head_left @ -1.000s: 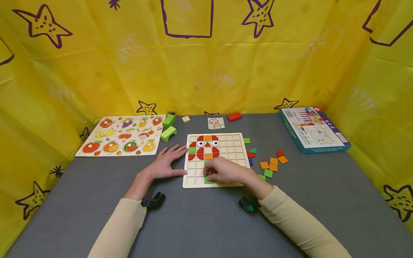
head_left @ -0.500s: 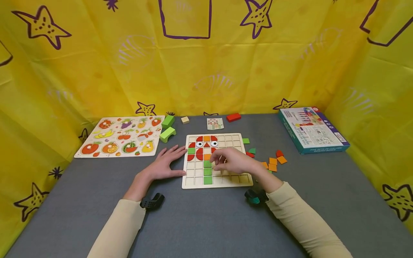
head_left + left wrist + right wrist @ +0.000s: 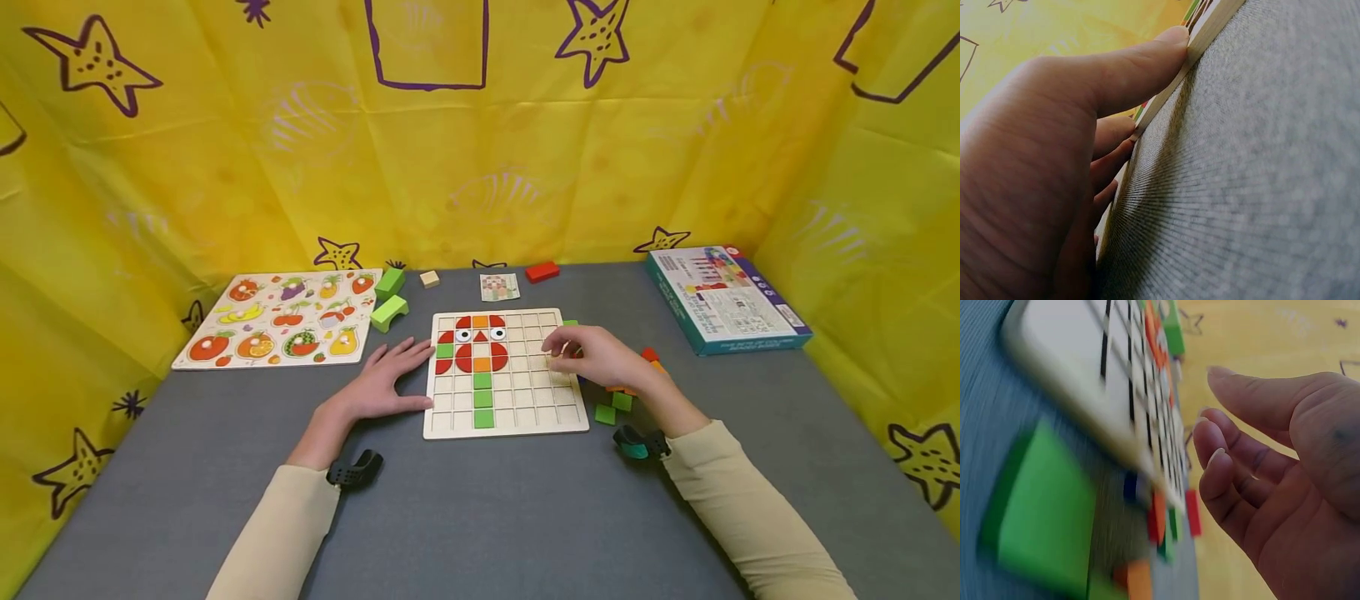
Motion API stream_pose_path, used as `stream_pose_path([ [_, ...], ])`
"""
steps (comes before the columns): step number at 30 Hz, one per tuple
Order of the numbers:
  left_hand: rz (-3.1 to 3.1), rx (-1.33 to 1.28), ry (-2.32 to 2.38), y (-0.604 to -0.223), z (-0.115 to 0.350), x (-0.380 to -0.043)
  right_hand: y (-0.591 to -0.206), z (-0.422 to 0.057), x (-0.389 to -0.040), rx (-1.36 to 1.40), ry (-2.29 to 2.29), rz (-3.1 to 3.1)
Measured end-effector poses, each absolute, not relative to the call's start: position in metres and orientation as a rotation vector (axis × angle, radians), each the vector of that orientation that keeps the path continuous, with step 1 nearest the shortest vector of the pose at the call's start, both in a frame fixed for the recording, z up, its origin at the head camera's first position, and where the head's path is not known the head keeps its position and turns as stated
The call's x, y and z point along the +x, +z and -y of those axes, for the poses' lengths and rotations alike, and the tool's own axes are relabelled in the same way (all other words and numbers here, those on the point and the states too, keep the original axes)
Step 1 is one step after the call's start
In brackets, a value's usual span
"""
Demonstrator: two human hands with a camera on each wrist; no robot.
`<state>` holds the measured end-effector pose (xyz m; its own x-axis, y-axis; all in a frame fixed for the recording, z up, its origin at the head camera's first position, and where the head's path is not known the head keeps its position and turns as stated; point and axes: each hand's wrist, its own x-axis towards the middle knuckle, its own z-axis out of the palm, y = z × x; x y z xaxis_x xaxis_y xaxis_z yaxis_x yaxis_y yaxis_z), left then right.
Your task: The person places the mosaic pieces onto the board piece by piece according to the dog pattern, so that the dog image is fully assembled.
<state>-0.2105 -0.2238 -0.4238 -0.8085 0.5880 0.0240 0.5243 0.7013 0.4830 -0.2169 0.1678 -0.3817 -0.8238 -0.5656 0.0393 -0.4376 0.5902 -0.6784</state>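
Right fingers [image 3: 1216,481] above grid board [image 3: 513,385]

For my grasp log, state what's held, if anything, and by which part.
Nothing is held. The right hand is empty; the left hand touches the left edge of the pale rectangular wooden grid board.

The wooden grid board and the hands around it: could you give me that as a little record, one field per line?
Board: pale wooden grid board, flat on the grey table
Pattern: three green squares in a column below red pieces and two eye pieces
Left hand: left hand with fingers spread, touching the board's left edge
Right hand: right hand by the board's right edge, fingers loosely curled, no piece visible in them
Loose pieces: green tiles right of the board, others partly hidden
Behind: small picture card, red block
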Motion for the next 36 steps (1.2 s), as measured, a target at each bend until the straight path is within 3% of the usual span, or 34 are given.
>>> stream_pose_path([
  [22,-2.784,0.917,0.72,-0.426,0.225,-0.211,-0.385,-0.276,-0.221,-0.597,-1.005,-2.774],
  [36,-2.781,0.914,0.719,-0.426,0.224,-0.211,-0.385,-0.299,-0.222,-0.579,-0.917,-2.767],
])
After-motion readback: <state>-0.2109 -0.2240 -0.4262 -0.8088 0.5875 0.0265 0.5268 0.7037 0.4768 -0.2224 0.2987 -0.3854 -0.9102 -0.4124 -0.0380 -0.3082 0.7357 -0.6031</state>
